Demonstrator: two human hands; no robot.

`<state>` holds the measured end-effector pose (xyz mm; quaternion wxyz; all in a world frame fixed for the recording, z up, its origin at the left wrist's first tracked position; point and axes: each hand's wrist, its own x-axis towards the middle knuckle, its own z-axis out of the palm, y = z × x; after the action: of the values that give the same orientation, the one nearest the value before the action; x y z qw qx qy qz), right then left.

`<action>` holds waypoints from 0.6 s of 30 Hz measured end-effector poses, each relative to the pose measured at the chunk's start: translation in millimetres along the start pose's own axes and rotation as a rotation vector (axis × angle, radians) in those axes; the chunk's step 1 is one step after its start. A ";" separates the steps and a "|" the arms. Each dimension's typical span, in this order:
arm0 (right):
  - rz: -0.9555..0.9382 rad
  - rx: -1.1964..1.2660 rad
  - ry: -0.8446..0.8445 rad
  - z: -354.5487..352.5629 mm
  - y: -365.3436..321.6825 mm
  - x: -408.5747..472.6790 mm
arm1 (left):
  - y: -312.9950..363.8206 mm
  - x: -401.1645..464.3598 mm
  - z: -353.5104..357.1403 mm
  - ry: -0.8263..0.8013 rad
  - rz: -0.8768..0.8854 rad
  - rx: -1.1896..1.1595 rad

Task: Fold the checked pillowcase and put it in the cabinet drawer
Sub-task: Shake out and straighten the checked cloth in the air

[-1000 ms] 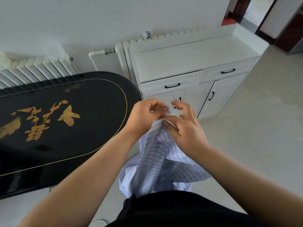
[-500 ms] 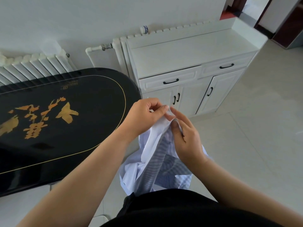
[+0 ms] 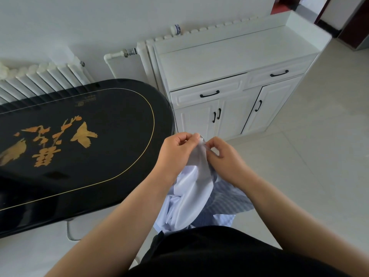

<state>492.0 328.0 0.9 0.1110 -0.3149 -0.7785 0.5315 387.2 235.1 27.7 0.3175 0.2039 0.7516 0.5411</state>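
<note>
The pillowcase (image 3: 191, 194), pale blue-white with a fine checked side, hangs bunched in front of my waist. My left hand (image 3: 177, 150) pinches its top edge between thumb and fingers. My right hand (image 3: 221, 154) pinches the same edge right beside it, fingers curled. The white cabinet (image 3: 235, 56) stands ahead against the wall. Its left drawer (image 3: 207, 92) with a black handle sits slightly ajar; the right drawer (image 3: 277, 73) is closed.
A black lacquered oval table (image 3: 79, 140) with gold bird decoration fills the left, close to my left forearm. White radiators (image 3: 40, 76) line the wall behind it. Pale tiled floor (image 3: 319, 156) spreads to the right. A doorway opens at the far top right.
Both hands have worked along the pillowcase's top edge and now pinch it close together, with the white inner side turned toward me. The view has tilted down slightly.
</note>
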 end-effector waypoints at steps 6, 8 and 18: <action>0.067 0.180 0.195 7.9 0.6 0.0 | -8.5 -4.8 3.5 0.031 -0.032 -0.066; 0.096 0.213 0.268 11.4 -0.3 1.3 | -11.5 -7.4 6.6 -0.024 -0.019 -0.110; 0.167 0.160 0.258 7.7 -6.7 9.1 | -14.4 -1.9 9.6 -0.014 0.180 0.144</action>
<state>478.5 326.1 2.3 0.1903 -0.4344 -0.6840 0.5543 395.8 235.7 12.6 0.2573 0.2967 0.7650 0.5104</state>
